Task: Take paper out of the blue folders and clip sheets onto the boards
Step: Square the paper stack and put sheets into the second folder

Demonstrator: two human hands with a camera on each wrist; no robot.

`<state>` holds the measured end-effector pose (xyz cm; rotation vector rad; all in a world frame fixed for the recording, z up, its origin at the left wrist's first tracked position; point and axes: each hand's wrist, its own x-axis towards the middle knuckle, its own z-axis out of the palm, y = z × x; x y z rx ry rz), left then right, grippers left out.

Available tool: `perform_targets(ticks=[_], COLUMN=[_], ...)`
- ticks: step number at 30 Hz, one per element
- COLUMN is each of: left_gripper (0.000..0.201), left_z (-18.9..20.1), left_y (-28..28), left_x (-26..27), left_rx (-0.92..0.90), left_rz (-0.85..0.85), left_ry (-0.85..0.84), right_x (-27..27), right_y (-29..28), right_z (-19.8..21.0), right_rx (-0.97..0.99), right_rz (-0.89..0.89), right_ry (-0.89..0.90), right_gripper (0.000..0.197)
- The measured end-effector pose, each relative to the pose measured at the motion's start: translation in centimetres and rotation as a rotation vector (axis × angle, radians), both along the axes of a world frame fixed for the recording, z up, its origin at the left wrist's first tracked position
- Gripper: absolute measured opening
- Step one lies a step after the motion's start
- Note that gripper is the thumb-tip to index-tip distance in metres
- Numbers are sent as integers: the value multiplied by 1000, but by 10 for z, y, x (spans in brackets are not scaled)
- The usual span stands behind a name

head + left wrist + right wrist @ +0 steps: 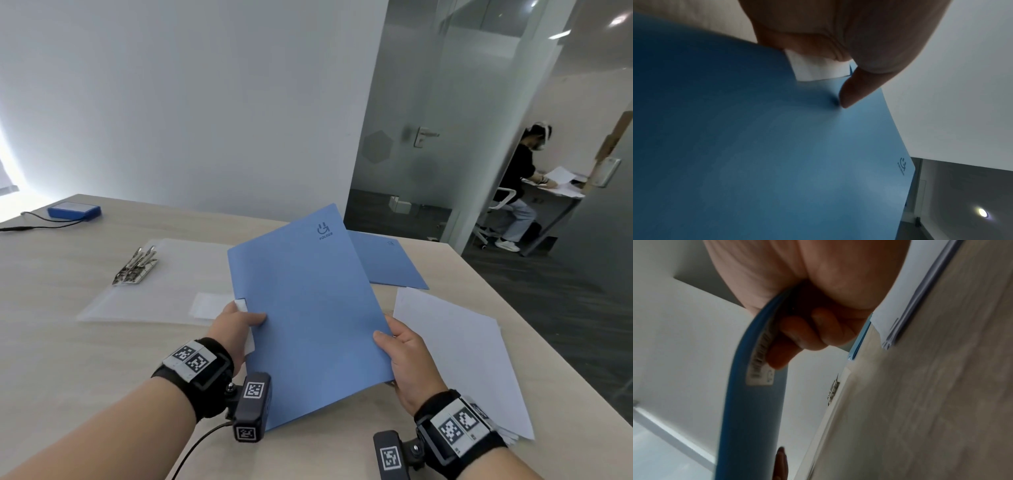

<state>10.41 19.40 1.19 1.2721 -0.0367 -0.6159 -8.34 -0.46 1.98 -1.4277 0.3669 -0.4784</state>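
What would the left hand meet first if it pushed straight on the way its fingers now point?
Probably nothing new: the left hand already pinches the blue folder at its left edge, thumb on the cover beside a white paper tab. Pushing on would slide it across the cover, toward the right hand; depth is unclear.

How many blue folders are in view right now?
2. One blue folder is held up by the left hand and right hand; the second folder lies on the table behind it, partly hidden.
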Motion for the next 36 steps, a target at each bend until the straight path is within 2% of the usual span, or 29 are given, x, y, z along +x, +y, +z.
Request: perform_targets(ticks=[5,8,11,16,20,26,28,31,36], left_gripper=[31,32,33,39,37,33,32,31,23], left_z=[4,4,1,-1,-2,-11,-15,-21,-32], left_y=[-11,-19,-27,-45,-59,-82,-89,-95,-96], left_x=[1,6,8,6,5,-2,-3,-3,-3], left_rx=[-70,-146,-218,-327,-241,-173,-179,-189,-203], left_rz=[80,136,140,51,-115,-294,-336,-346,-362], left_ry=[-59,-48,-20,13,31,66,68,54,-29], right_x=[1,2,5,19,33,74,93,121,161], right_y=[-9,-23,-25,-25,-48,-111,-140,-178,-218], right_z=[-1,-9,-10,-12,-8,4,6,7,-1], right_rx=[-33,64,161,191,238,383,389,396,423], right_rz=[-88,-201,-192,-197,-365,-573,-640,-717,-738], right_ry=[135,176,140,154,85,-44,-16,72,181], right_gripper=[24,17,16,19,16,24,31,28,26])
